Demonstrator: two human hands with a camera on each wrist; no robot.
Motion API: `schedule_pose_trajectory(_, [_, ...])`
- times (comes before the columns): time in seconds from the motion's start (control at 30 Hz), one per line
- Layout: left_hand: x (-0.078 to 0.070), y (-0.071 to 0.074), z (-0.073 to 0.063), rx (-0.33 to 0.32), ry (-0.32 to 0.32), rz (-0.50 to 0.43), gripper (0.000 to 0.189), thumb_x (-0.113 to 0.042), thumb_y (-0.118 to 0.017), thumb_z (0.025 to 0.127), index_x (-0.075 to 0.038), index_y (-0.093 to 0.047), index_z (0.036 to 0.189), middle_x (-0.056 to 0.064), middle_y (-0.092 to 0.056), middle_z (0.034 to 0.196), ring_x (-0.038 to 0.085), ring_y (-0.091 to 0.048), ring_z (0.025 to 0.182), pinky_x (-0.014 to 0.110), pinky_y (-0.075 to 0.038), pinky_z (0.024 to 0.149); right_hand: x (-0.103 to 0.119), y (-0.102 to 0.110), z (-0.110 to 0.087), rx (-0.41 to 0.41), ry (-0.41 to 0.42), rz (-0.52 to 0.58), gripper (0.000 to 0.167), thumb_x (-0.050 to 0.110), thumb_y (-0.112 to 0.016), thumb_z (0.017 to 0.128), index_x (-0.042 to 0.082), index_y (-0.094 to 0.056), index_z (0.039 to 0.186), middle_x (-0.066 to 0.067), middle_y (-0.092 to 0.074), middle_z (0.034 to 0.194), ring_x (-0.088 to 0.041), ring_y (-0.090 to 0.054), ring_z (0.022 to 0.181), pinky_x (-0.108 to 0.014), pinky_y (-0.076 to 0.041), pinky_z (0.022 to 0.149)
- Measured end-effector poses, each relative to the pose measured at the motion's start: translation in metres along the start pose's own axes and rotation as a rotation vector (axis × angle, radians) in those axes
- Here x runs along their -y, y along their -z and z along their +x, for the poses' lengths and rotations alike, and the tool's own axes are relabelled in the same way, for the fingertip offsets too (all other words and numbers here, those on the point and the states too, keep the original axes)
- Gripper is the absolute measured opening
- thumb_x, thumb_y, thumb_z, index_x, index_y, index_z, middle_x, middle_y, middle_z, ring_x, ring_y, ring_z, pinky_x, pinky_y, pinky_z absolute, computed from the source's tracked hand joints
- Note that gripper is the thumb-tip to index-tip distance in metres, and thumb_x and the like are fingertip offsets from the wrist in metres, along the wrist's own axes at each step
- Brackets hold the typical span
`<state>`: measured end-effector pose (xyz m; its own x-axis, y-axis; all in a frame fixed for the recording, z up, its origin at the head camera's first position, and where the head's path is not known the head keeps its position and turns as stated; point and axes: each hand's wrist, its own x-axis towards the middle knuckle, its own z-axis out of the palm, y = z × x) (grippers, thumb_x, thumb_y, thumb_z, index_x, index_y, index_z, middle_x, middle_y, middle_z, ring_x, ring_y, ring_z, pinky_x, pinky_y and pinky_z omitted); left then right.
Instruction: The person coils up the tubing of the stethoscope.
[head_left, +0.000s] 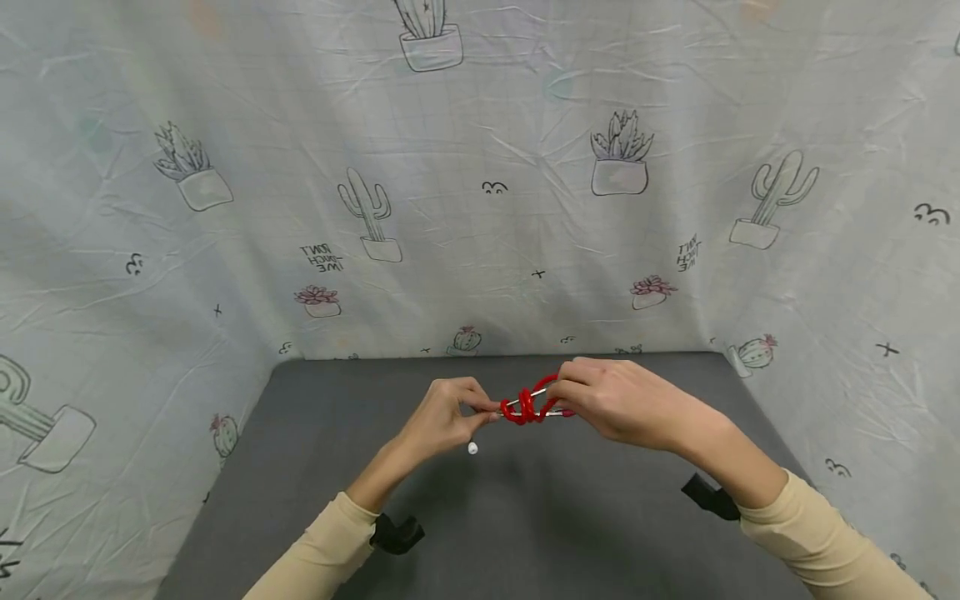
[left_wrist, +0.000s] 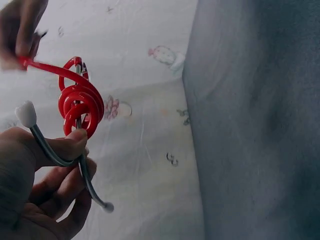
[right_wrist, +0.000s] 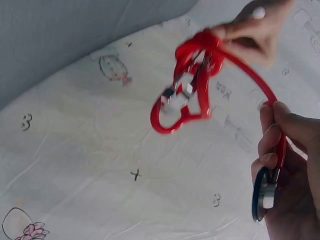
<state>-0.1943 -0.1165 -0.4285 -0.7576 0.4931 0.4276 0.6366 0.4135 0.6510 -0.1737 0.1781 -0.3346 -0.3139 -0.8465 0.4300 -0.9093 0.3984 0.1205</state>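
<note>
A stethoscope with red tubing (head_left: 527, 407) is held between both hands, above the grey table. My left hand (head_left: 450, 415) pinches its metal ear tubes between thumb and fingers; a white eartip (left_wrist: 26, 114) sticks out past the thumb in the left wrist view. Red coils (left_wrist: 80, 102) wrap around the ear tubes just beyond those fingertips. My right hand (head_left: 618, 400) grips a stretch of the tubing that leads off the coils. In the right wrist view, the round chest piece (right_wrist: 266, 196) hangs against the right palm, below the gripping fingers.
The grey table (head_left: 322, 442) lies below both hands. A pale sheet (head_left: 480, 233) printed with potted cacti rises behind it and along both sides. Black straps (head_left: 397, 533) show by both wrists, next to beige sleeves (head_left: 322, 546).
</note>
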Motion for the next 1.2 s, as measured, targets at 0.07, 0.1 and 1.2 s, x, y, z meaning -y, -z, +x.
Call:
schedule_pose_trajectory(0.07, [-0.003,-0.001,0.000,0.032,-0.023,-0.004,0.009,-0.002,-0.087,0.090,-0.002,-0.088,0.099,0.006,-0.077,0.089,0.009,-0.071,0.075,0.020,-0.055,0.060,-0.007,0.002,0.003,0.012,-0.002,0.022,0.026,0.007,-0.092,0.085,0.013,-0.078,0.105,0.005,-0.069,0.094,-0.004,-0.062,0.080,-0.017,-0.055,0.066])
schedule_pose_trajectory(0.1, [-0.005,-0.002,0.001,0.043,-0.036,-0.006,0.009,-0.002,-0.086,0.090,-0.002,-0.088,0.099,0.006,-0.077,0.089,0.010,-0.071,0.075,0.020,-0.056,0.061,-0.010,0.002,0.004,0.014,-0.002,0.033,0.025,0.006,-0.092,0.085,0.013,-0.078,0.105,0.005,-0.069,0.094,-0.004,-0.062,0.080,-0.016,-0.054,0.065])
schedule_pose_trajectory(1.2, [-0.015,0.005,-0.005,0.060,-0.313,-0.263,0.013,0.004,-0.087,0.088,0.000,-0.087,0.100,0.009,-0.078,0.092,0.013,-0.071,0.077,0.025,-0.062,0.069,-0.076,-0.052,-0.020,0.163,-0.341,1.125,0.015,-0.001,-0.074,0.100,0.002,-0.080,0.114,0.000,-0.082,0.103,-0.012,-0.074,0.081,-0.030,-0.063,0.072])
